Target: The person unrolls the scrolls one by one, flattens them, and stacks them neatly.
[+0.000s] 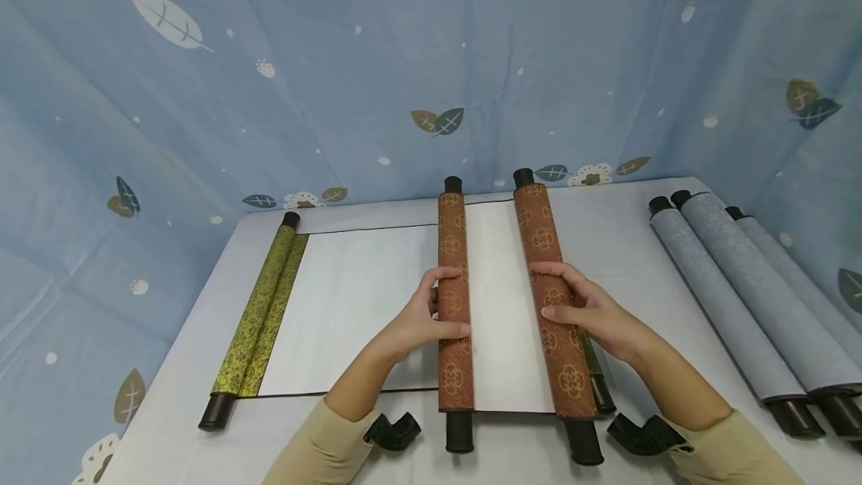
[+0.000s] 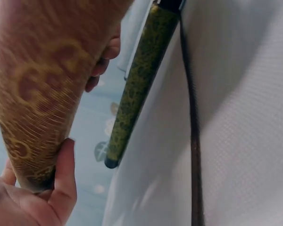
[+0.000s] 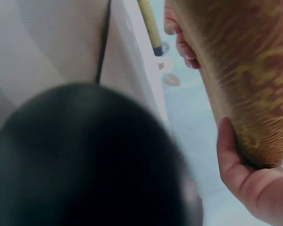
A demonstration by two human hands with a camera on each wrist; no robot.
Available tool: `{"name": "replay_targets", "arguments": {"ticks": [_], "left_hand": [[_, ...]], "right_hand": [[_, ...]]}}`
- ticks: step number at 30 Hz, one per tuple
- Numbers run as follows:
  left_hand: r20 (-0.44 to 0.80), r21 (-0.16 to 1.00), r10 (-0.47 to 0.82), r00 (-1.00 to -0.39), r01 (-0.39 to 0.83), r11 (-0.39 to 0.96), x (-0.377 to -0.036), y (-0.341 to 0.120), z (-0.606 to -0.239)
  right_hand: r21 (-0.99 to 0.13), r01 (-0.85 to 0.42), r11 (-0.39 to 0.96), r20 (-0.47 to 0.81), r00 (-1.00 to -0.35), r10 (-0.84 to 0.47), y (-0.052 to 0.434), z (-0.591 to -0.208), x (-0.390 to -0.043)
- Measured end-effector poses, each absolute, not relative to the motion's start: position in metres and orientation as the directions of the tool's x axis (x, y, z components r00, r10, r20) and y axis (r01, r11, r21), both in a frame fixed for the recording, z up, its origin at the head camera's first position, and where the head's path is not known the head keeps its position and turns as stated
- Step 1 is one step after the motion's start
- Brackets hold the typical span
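A red-brown brocade scroll lies partly unrolled across the table, white paper showing between its two rolls. My left hand grips the left roll, fingers over the top and thumb on the near side. My right hand grips the right roll the same way. In the left wrist view the thumb presses the patterned roll. The right wrist view shows the other roll held against the thumb.
A gold-green scroll lies opened underneath, its white sheet spread to the left; a green roller end peeks from under the right roll. Three grey-blue rolled scrolls lie at the right. Blue leaf-print cloth hangs behind.
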State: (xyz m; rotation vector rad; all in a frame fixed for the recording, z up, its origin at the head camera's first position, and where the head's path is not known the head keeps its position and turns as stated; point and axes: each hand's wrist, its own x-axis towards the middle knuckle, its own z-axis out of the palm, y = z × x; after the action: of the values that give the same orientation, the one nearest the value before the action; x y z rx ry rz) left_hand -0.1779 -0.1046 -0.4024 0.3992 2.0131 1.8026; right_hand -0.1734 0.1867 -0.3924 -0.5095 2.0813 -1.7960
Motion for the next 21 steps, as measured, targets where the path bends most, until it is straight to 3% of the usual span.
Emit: {"name": "replay_targets", "arguments": {"ticks": [9, 21], "left_hand": [[-0.1, 0.987, 0.463, -0.881, -0.029, 0.159, -0.18, -0.111, -0.402], [-0.035, 0.987, 0.574, -0.818, 0.061, 0.147, -0.182, -0.119, -0.399]], "right_hand": [[-0.988, -0.042, 0.15, -0.028, -0.901, -0.433, 0.182, -0.393, -0.173], [-0.981, -0.121, 0.152, 0.054, -0.92, -0.389, 0.183, -0.391, -0.172]]}}
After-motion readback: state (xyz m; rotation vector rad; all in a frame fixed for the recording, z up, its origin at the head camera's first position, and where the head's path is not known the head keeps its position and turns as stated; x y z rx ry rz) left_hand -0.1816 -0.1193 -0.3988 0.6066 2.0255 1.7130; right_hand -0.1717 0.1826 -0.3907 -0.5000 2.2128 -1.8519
